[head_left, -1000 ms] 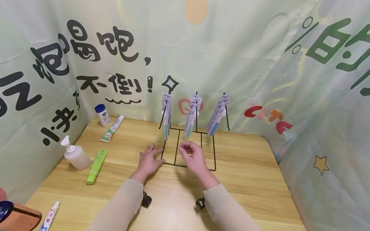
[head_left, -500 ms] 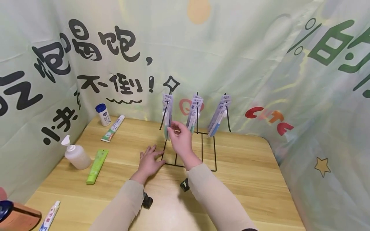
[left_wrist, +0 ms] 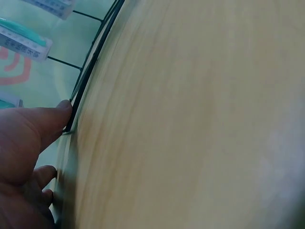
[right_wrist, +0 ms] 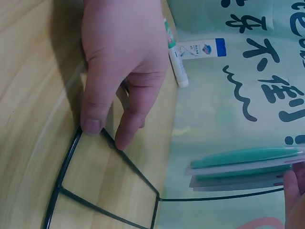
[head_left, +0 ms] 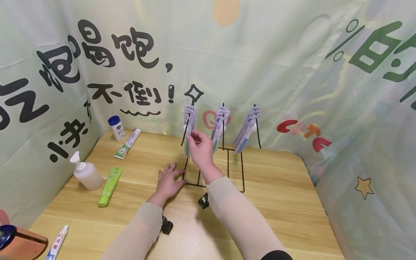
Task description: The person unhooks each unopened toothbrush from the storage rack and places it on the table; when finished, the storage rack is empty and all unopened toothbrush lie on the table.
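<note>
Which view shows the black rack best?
Head: it shows the rack from base to top, though the right hand hides some. Left wrist shows only part of it; right wrist, a portion by the left hand.

Black Chinese lettering on the pale curtain (head_left: 260, 72) behind the table (head_left: 302, 202) reads "喝饱," (head_left: 121, 46) above "不倒!" (head_left: 139, 94), underlined by a wavy line (head_left: 140, 113). Its left side shows "饱" (head_left: 60, 65) and, lower, "快" (head_left: 69, 135). Its right side carries a dark "%" (head_left: 345, 41), a green "的" (head_left: 377, 47) and colourful "CUTE" (head_left: 310, 130). Near the table's back-left corner, labels on a blue-capped bottle (head_left: 118, 130) and a white-and-green tube (head_left: 128, 143) are too small to read. Red characters on another tube (head_left: 56, 242), near the front-left corner, are unclear; print on the toothbrush packs (head_left: 192, 121), near the back edge, is blurred.
</note>
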Demonstrator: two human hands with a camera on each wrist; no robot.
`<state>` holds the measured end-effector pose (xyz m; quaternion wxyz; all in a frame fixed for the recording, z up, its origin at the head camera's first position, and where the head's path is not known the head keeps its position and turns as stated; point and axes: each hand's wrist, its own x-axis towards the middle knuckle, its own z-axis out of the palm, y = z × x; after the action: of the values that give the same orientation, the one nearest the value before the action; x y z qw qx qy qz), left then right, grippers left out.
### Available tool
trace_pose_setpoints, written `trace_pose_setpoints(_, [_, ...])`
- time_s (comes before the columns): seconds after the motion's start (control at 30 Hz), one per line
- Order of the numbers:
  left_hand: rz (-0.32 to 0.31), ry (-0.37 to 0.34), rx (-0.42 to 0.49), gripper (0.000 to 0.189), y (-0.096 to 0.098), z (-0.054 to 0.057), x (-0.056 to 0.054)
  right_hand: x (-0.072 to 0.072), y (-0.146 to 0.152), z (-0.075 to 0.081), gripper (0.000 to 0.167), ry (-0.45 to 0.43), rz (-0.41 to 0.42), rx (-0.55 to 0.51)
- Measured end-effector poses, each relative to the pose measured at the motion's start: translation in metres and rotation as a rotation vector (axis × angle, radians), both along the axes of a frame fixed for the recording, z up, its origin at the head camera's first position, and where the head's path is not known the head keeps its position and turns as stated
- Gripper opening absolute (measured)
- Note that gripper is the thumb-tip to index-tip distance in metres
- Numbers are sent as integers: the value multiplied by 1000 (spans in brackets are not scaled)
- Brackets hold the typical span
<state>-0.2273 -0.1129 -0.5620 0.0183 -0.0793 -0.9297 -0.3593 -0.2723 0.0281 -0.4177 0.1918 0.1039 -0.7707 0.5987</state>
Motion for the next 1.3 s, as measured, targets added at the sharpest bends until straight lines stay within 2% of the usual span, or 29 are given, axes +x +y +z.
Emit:
trace_pose_setpoints(0.27, [3, 6, -3, 46, 0, 0, 1, 4, 7, 3, 15, -23, 5, 14])
trace_pose_setpoints(0.57, [-4, 7, -12, 47, 1, 1, 2, 22, 26, 8, 13, 12, -36, 41])
trace_pose_setpoints(0.7, [-7, -17, 4, 48, 1, 3, 3, 39, 46, 0, 12, 41, -16, 65])
trace_pose_setpoints(0.8, [-4, -38, 20, 50, 1, 3, 5, 58, 74, -12, 12, 62, 51, 63])
trace_pose_setpoints(0.87, [-3, -44, 26, 51, 4, 3, 5, 72, 101, -22, 13, 46, 94, 54])
trace_pose_setpoints(0.97, [3, -51, 37, 50, 6, 2, 4, 91, 147, -41, 14, -21, 133, 26])
trace_pose_setpoints(1.03, [5, -51, 41, 50, 7, 0, 5, 99, 175, -52, 17, -149, 98, 10])
trace_pose_setpoints(1.1, [5, -55, 43, 50, 7, -1, 5, 101, 201, -60, 20, -283, 27, -12])
trace_pose_setpoints(1.2, [9, -55, 37, 49, 6, -2, 5, 86, 234, -66, 28, -480, -109, 2])
trace_pose_setpoints(1.3, [7, -64, 35, 49, 7, -1, 3, 55, 265, -71, 32, -549, -201, -30])
